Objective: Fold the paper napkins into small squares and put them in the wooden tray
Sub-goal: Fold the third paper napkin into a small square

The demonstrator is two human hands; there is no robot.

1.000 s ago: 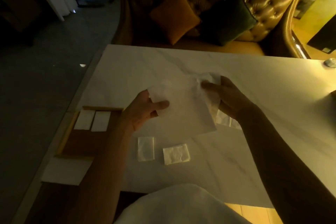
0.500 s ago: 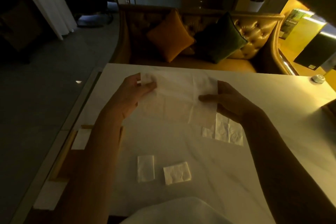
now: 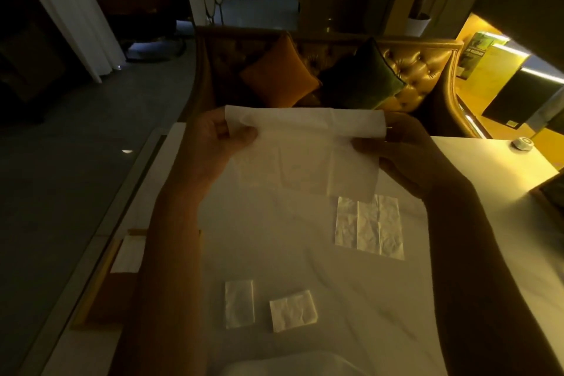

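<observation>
Far left, below and outside the left forearm, sits the shallow brown wooden tray [image 3: 100,293]. It has one white folded napkin piece [image 3: 128,255] showing in it, and the forearm hides the rest.

The left hand [image 3: 210,143] pinches the top left corner of a thin white paper napkin [image 3: 305,149], thumb on the near side. The right hand [image 3: 409,156] pinches the top right corner. The sheet hangs opened out between the two hands, off the pale marble tabletop [image 3: 366,299].

So I'd say this is the start of a fold: sheet opened, no crease made yet. The next move probably calls for bringing the top edge down to meet the bottom edge with the corners lined up (thin paper skews easily), then pressing the crease on the tabletop.

Just under the right hand lies a creased white napkin strip [image 3: 369,227], flat and part-folded. Nearer the body, between the forearms, are two small white folded squares [image 3: 239,304]. Neither is in the tray yet.

Compared with a second ago, the hands have moved apart and lifted. Back then the sheet was bunched low between them, and now it's pulled out wide. The pieces on the tabletop look unmoved.
</observation>
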